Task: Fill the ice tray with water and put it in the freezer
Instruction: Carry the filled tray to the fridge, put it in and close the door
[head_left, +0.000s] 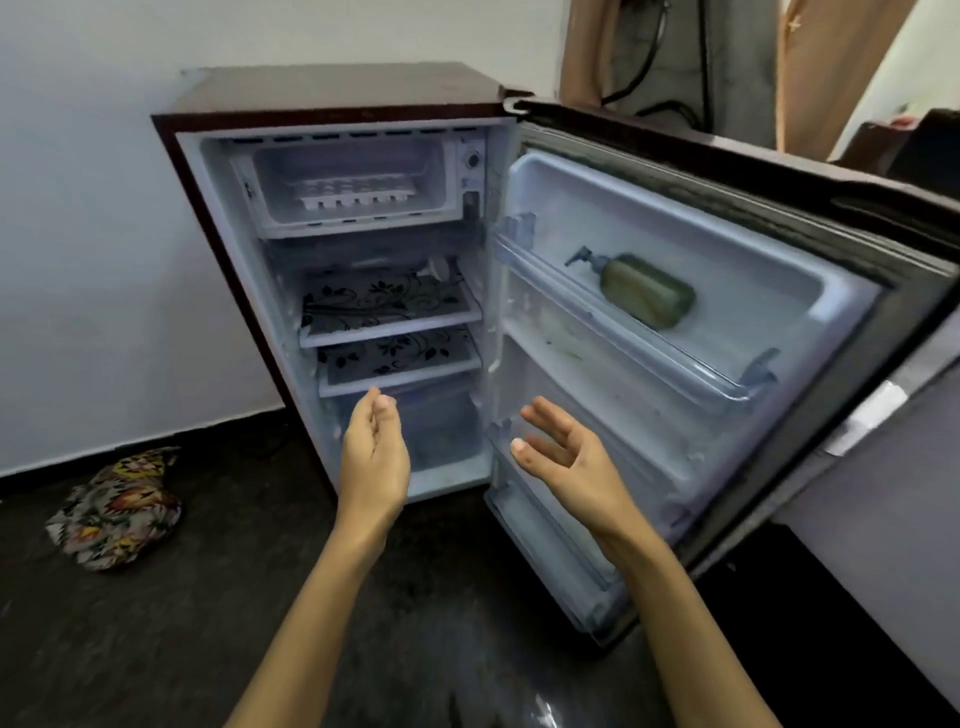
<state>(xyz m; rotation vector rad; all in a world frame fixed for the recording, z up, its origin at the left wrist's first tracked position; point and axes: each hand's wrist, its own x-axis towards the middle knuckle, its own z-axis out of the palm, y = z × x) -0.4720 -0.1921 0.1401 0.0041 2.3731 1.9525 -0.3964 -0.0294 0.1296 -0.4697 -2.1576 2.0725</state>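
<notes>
The white ice tray (355, 194) is seen lying flat inside the freezer compartment (280, 208) at the top of the small fridge (332, 93), well above both hands and touched by neither. The left hand (373, 457) and the right hand (563, 457) are held apart before the lower shelves, fingers relaxed, nothing grasped. The fridge door (769, 332) is swung wide; a green pump bottle (644, 291) is laid in its upper door shelf. A patterned cloth (117, 506) is crumpled on the dark floor (208, 623).

Single head view, aimed forward and down; both hands (374, 457) seen close below, open fridge (332, 104) framed just beyond fingertips, floor beneath.
</notes>
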